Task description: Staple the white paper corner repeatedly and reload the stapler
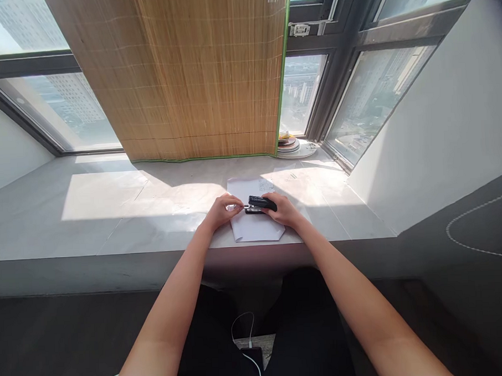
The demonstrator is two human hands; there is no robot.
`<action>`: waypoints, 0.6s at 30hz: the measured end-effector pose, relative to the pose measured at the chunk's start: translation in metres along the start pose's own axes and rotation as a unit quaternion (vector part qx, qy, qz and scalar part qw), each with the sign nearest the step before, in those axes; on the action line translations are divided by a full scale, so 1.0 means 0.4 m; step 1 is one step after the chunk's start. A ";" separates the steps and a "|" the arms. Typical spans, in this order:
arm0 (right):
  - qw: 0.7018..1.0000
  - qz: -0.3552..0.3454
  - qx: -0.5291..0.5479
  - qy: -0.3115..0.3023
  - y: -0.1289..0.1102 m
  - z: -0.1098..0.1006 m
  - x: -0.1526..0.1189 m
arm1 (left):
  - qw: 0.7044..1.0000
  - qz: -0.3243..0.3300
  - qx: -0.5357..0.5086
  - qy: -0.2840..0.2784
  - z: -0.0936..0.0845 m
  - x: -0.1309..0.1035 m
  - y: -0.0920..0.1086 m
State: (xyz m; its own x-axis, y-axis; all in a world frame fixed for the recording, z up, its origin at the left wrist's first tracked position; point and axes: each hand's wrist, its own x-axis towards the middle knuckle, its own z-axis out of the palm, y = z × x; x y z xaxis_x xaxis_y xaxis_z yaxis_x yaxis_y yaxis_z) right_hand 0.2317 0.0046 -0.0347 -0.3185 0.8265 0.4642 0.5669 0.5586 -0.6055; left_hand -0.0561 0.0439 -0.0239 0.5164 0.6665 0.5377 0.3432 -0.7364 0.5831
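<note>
Two bare hands, one black stapler, white paper on a window sill

Stapler (263, 201): one, black, lying crosswise over the paper near the middle of the sill; upper and lower parts stand apart toward the left end.

Right hand (282, 209): fingers closed round the stapler's right end.

Left hand (226, 209): fingers drawn narrow, pinching a small piece (244, 207) at the stapler's left end; too small to identify.

Paper (256, 227): white, overlapping sheets, under the stapler and between the hands, reaching almost to the sill's near edge; faint printing at the far right part.

Sill (90, 231): pale, tiled, crossed by bands of sunlight.

Blind (200, 74): one, slatted, brown, green-edged, hanging at the far side, its lower edge at the sill.

Plates (288, 146): one stack, far side, just beside the blind's lower right corner, with a larger white disc (305, 148) at its right.

Windows (303, 91): several, dark-framed, left and right of the blind; tall buildings outside, hazy.

Beaded chain (455, 240): one loop, far right, against a grey surface.

Dark device (255, 355): one, at the near side between two black-clad legs (313, 324), with white cables (255, 365).
</note>
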 end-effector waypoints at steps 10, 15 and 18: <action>1.000 0.012 0.026 0.007 0.002 -0.007 -0.001 | 0.992 -0.100 -0.071 -0.003 -0.034 -0.037 0.023; 0.998 -0.025 0.065 0.008 -0.005 -0.024 -0.011 | 0.993 -0.039 -0.114 -0.012 -0.026 -0.025 0.033; 0.997 -0.032 0.074 -0.004 -0.017 -0.028 -0.016 | 0.993 -0.026 -0.113 -0.018 -0.014 -0.015 0.032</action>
State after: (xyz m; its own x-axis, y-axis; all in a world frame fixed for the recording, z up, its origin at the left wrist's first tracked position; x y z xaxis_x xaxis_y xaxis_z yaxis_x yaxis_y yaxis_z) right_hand 0.2383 -0.0053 -0.0264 -0.3572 0.7895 0.4991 0.4282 0.6133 -0.6637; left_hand -0.0592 0.0311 -0.0163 0.5321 0.6957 0.4826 0.1885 -0.6530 0.7335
